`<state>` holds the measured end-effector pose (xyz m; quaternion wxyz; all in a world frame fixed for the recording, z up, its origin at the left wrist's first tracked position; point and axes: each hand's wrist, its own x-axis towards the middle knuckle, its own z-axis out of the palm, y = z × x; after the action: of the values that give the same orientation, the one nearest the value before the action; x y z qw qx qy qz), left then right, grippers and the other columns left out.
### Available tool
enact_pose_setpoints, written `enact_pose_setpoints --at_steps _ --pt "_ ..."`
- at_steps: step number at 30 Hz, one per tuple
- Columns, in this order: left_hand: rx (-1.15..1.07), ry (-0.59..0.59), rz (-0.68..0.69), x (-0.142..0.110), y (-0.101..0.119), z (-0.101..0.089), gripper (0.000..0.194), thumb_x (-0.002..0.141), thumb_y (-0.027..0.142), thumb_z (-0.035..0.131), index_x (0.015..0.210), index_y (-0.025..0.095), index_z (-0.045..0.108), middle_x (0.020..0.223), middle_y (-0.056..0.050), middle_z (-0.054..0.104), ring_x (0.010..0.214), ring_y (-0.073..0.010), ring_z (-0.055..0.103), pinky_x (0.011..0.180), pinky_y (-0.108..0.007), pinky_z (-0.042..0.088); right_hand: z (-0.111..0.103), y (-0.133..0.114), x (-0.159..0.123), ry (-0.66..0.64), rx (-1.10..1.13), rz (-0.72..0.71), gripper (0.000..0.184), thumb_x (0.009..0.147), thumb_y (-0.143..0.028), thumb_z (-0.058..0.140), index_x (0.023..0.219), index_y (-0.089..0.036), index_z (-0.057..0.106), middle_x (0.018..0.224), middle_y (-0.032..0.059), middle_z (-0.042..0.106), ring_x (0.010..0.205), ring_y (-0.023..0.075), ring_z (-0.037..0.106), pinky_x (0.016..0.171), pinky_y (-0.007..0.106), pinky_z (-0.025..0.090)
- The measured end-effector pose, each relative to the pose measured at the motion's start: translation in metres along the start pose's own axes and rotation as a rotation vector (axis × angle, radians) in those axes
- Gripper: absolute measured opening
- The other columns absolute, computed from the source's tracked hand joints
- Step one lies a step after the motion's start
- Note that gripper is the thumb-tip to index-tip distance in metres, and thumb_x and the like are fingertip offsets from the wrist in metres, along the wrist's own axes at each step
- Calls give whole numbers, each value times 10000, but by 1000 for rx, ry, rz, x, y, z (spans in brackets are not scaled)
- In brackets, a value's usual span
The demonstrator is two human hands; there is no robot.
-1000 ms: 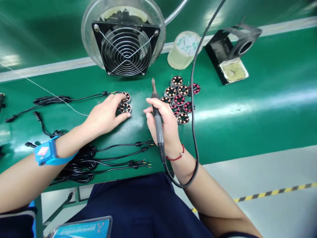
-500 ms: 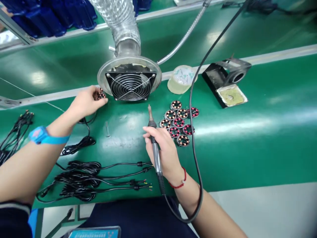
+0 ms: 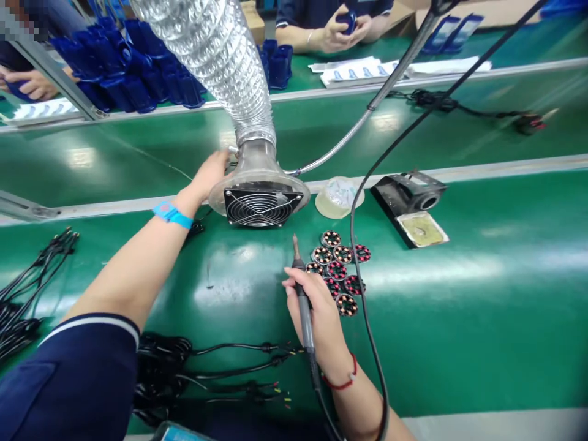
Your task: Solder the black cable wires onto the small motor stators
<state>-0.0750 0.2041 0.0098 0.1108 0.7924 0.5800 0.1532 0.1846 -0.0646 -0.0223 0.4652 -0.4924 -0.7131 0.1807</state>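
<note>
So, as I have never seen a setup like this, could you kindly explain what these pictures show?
Of course. There is no robot here: one person works with two bare hands, and every picture comes from a camera on that person's head, looking forward and down.

The right hand holds what looks like a soldering iron, tip pointing away from the person. The left hand reaches beside the fan; its fingers are partly hidden, so I cannot tell what they hold.

On the green table lie a cluster of wire-wound rings, black cables, a pale roll and a black stand.
</note>
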Motion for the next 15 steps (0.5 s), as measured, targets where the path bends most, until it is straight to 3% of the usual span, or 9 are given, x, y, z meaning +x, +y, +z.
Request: enact_pose_setpoints --at_steps 2,3,5,7,10,12,15 --pt "156 14 -176 -18 -23 -27 849 954 628 430 1559 36 360 1509 -275 505 1403 -409 445 1144 -550 334 0 -2 0 -10 11 -3 378 933 -52 551 1241 -253 635 892 23 734 815 178 696 738 311 610" --pt "312 -53 -324 -28 -35 -43 825 980 634 362 1583 72 334 1545 -239 488 1434 -392 414 1159 -551 314 -1 -3 -1 -15 14 -7 373 934 -53 555 1239 -251 635 887 21 734 813 175 694 735 304 610" --pt "412 -192 -512 -51 -55 -74 747 988 618 353 1425 47 557 1383 -250 633 1376 -422 481 1114 -589 348 -1 -5 -1 -26 21 -11 365 936 -56 559 1238 -245 635 882 18 734 812 168 694 734 290 609" --pt "430 -347 -614 -78 -62 -96 716 946 642 411 1167 33 716 1150 -270 735 1230 -454 601 1010 -580 445 -2 -6 -1 -36 30 -10 358 938 -59 561 1238 -240 635 882 17 731 807 161 696 731 280 609" --pt "374 -507 -561 -122 -44 -101 701 883 713 459 1049 95 748 1118 -240 758 1093 -413 693 922 -465 511 -3 -5 0 -41 28 -14 362 938 -63 567 1246 -242 630 884 17 733 805 163 696 732 286 612" --pt "340 -549 -450 -148 -23 -90 708 832 761 511 1149 157 702 1249 -204 721 1090 -370 704 858 -385 525 -3 -5 -1 -36 16 -16 370 936 -63 572 1252 -246 626 887 18 737 809 170 695 736 298 615" --pt "415 -549 -319 -166 -3 -71 597 824 625 590 1178 147 636 1202 -224 706 929 -361 723 709 -377 507 -1 -3 -2 -36 2 -8 366 941 -72 572 1255 -252 628 897 25 742 813 183 700 739 319 618"
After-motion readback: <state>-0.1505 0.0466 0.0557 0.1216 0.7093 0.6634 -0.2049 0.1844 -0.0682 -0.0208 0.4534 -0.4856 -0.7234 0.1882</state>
